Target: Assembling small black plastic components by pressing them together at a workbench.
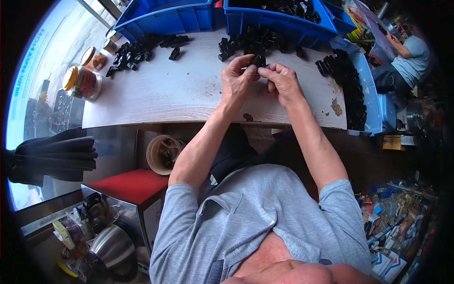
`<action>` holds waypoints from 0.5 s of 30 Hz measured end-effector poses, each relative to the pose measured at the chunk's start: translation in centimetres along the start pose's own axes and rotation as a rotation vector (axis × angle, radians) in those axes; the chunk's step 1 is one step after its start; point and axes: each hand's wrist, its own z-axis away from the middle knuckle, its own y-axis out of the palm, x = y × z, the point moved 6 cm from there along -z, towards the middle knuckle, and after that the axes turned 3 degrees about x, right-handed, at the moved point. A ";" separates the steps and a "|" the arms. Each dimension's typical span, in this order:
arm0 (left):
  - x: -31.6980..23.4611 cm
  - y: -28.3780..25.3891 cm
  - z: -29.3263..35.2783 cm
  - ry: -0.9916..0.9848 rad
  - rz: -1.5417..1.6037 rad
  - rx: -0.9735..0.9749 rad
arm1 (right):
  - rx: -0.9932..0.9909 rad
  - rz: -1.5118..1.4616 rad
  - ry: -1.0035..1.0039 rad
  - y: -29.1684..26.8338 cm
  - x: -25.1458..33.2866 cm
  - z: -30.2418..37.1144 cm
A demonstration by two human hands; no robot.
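L hand [237,78] pinching blk part [257,60] at fingertips, end pointing away, axis mostly hidden; R hand [283,81] curling alongside, hold unclear.

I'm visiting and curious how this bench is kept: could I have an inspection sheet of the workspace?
Surface: pale table, brown patches at the right.
Job's things: black part in hand; black pieces piled on the table; blue bins at the far side.
Clutter: jars at the left end.
Hands: left hand holds the black part; right hand pinched beside it, grip unclear.
Cables: nothing seen for certain.
Surroundings: bucket and red-topped cabinet at the person's left; another person upper right.
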 end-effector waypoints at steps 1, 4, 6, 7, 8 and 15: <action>-0.2 -0.3 -0.1 0.016 -0.095 0.039 | 0.007 0.034 0.049 0.2 -0.1 0.1; -1.0 -1.3 -0.4 0.149 -0.464 0.129 | -0.014 0.168 0.130 0.3 -0.4 -0.2; -2.4 -1.0 -0.2 0.230 -0.708 0.219 | -0.028 0.202 0.137 0.8 -0.2 0.0; -2.9 -0.4 0.1 0.314 -0.946 0.315 | -0.047 0.240 0.140 0.9 0.0 0.1; -3.6 0.0 0.5 0.325 -1.036 0.362 | -0.045 0.238 0.142 0.9 0.3 0.0; -4.1 -0.5 1.4 0.445 -1.118 0.323 | 0.056 0.415 0.237 1.6 0.1 -0.8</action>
